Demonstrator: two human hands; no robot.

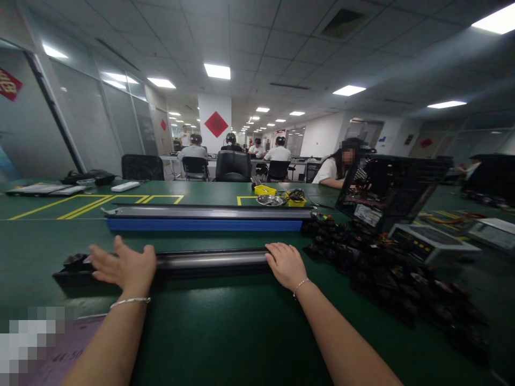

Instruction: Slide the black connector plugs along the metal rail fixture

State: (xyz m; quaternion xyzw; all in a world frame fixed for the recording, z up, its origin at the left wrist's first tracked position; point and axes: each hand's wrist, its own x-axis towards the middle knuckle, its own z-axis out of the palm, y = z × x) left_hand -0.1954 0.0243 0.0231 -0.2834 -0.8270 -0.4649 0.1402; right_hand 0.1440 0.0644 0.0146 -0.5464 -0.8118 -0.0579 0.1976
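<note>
A long black bar with a silvery metal strip (209, 260) lies lengthwise across the green table in front of me. My left hand (126, 265) is over its left part, fingers spread apart and thumb up, not closed round anything. At the right end, my right hand (287, 264) has its fingers bent over the bar, with the thumb on the near side. The palm side of this hand is hidden. Beyond the bar, a similar long strip (217, 213) lies parallel to it, above a blue bar (205, 224).
Many small black parts (374, 268) are heaped at the right, beside a power supply (430, 244) and an open computer case (394, 187). Yellow trays (265, 190) and a metal dish (270, 200) stand farther back. A purple sheet (60, 354) lies front left. A person sits across the table.
</note>
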